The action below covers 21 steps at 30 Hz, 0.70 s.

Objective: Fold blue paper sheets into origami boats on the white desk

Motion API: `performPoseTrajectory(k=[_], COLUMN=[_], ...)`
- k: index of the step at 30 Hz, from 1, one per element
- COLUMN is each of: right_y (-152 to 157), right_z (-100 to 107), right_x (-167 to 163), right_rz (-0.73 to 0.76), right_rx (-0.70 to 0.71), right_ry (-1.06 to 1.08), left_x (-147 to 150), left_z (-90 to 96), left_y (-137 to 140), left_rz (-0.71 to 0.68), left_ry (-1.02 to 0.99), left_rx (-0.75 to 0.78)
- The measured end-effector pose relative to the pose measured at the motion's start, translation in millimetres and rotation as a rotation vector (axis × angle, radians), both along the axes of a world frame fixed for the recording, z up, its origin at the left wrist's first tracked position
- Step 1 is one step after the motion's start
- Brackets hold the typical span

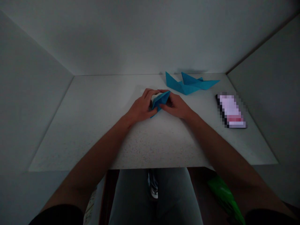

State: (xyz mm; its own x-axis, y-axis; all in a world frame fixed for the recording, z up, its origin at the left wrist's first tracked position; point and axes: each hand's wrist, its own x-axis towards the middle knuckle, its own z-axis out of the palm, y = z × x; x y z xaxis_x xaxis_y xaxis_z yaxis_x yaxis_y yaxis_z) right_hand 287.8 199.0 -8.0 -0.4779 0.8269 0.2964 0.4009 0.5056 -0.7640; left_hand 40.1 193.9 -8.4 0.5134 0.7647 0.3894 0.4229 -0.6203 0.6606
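A folded piece of blue paper (161,99) is between my two hands, just above the middle of the white tabletop (150,143). My left hand (142,107) grips it from the left, thumb on the near side and fingers curled behind. On the right, my right hand (176,105) pinches it, with the thumb pressed against its near face. Parts of the paper and some fingertips are hidden. Beyond my right hand, two blue paper boats (186,89) stand close together near the back wall, one overlapping the other.
To the right lies a phone (232,111) with a lit, pixelated screen. Walls (145,37) close off the tabletop at the back and both sides. Below the front edge are my legs (133,197) and a green bag-like item (225,197).
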Motion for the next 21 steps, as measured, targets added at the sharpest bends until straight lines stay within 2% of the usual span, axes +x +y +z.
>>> performPoseTrajectory(k=[3,6,10,14,21], right_y=[0,0,0,0,6], right_z=[-1,2,8,10,5], right_x=[-1,0,1,0,2], right_rz=[-0.018,-0.012,-0.072,-0.125,-0.171], right_rx=[0.036,0.044,0.038,-0.073,-0.081], right_ry=[-0.076,-0.108,0.012,0.164,0.216], left_x=[1,-1,-6,-9,-9], left_z=[1.2,0.1,-4.2,-8.5,-4.4], left_y=[-1,3,15,25,21], left_rz=[0.002,0.024,0.111,0.198,0.105], left_ry=[0.066,0.035,-0.152,-0.293,-0.282], left_rx=[0.032,0.039,0.022,-0.07,-0.115])
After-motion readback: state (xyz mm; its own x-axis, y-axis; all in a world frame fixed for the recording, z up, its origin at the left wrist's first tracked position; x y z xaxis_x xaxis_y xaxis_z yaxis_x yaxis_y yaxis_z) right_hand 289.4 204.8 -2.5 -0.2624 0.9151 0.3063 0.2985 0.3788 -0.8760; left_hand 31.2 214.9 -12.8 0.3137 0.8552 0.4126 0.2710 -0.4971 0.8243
